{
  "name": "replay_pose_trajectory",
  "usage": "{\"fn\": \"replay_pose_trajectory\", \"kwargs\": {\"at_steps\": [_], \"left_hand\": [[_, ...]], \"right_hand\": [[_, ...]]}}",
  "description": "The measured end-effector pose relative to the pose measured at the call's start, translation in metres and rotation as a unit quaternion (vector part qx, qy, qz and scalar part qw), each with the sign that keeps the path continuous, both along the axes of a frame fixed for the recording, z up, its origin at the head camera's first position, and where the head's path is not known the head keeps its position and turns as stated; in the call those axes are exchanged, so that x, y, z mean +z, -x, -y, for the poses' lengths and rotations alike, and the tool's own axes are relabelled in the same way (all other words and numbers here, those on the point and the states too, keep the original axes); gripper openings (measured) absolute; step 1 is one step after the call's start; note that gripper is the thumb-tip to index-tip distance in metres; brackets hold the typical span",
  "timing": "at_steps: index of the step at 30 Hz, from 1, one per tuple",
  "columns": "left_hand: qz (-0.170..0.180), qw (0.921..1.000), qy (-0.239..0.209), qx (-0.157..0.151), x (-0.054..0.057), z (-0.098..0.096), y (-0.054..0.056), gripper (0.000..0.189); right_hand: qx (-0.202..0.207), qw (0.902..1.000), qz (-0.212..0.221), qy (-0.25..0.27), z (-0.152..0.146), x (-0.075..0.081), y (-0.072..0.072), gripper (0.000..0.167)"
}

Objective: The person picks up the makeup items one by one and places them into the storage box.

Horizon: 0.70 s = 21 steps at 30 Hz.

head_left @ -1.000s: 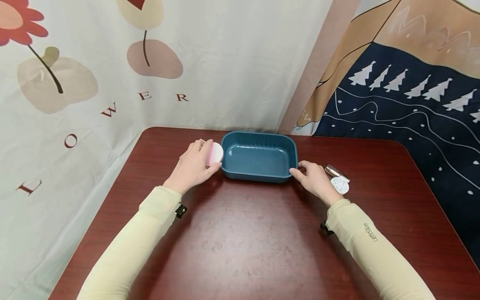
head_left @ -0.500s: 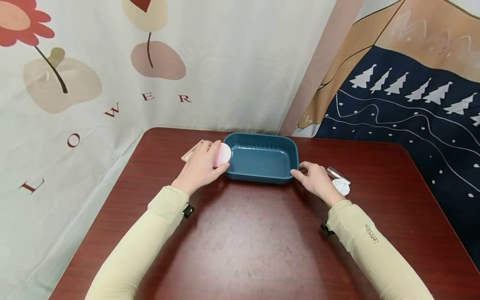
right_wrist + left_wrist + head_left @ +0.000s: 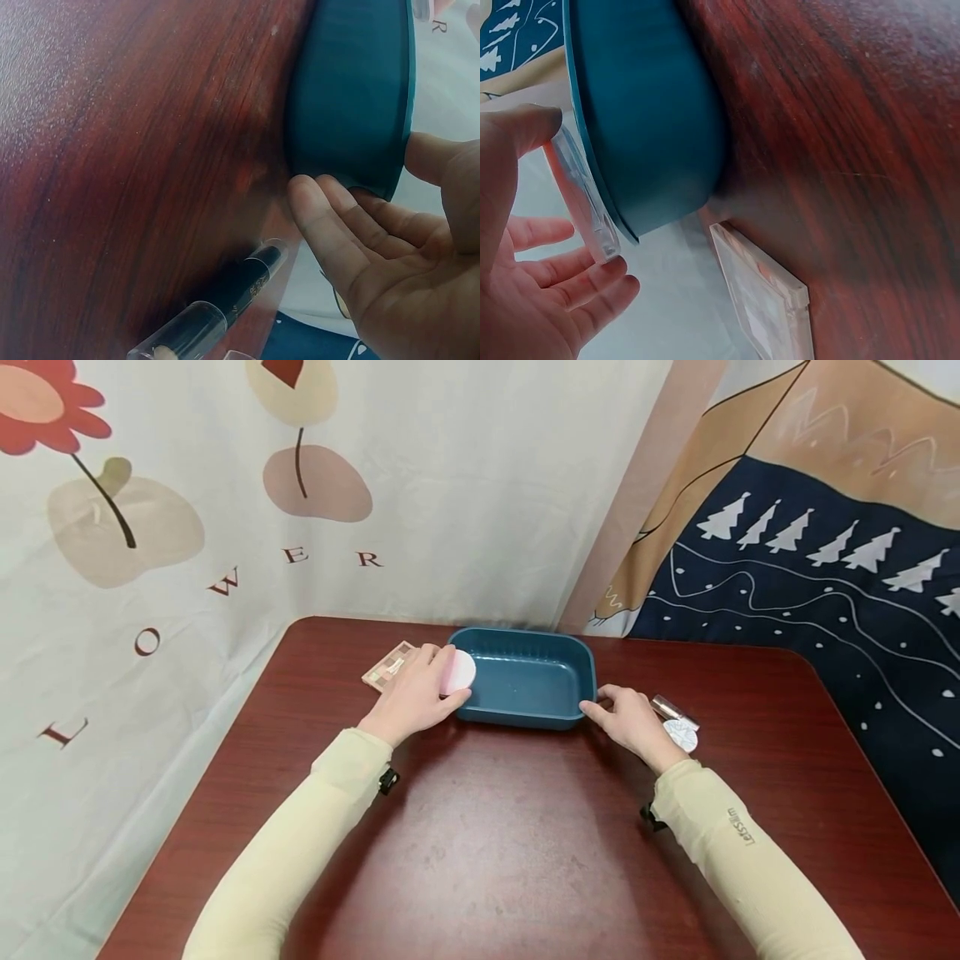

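A round, flat pink-and-white compact [image 3: 462, 672] is pinched in my left hand [image 3: 412, 697], thumb on one side and fingers on the other. It overlaps the left rim of a dark teal plastic bin [image 3: 517, 720] from above. The left wrist view shows the compact [image 3: 583, 202] edge-on, tilted beside the bin's outer wall [image 3: 649, 120], with a clear face toward the bin. My right hand [image 3: 627, 718] grips the bin's right front corner. In the right wrist view its thumb [image 3: 431, 157] is at the rim and its fingers lie along the outer wall.
An eyeshadow palette [image 3: 390, 665] lies on the brown table [image 3: 480, 835] left of the bin, partly behind my left hand. Right of my right hand lie a lipstick-like tube [image 3: 677, 712] with a clear cap and a round white patterned case [image 3: 681, 737]. Printed curtains [image 3: 465, 510] hang behind.
My left hand has moved right with the compact, from beside the bin to over its left rim, uncovering the palette. The right hand has kept its hold on the bin.
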<state>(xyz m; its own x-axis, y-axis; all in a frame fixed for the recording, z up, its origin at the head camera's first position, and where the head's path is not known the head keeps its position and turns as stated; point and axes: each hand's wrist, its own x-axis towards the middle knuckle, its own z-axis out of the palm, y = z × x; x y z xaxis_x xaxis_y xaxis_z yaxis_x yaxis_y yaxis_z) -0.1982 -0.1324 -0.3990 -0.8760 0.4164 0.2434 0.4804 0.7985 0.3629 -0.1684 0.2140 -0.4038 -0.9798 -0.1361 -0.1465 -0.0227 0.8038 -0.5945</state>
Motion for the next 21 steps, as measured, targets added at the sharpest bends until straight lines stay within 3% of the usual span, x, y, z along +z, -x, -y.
{"fn": "replay_pose_trajectory", "kwargs": {"at_steps": [21], "left_hand": [[0.015,0.9971,0.057,-0.048,0.006,-0.015,0.018,0.069]], "right_hand": [[0.003,1.0000,0.002,-0.007,0.001,0.002,0.000,0.044]]}}
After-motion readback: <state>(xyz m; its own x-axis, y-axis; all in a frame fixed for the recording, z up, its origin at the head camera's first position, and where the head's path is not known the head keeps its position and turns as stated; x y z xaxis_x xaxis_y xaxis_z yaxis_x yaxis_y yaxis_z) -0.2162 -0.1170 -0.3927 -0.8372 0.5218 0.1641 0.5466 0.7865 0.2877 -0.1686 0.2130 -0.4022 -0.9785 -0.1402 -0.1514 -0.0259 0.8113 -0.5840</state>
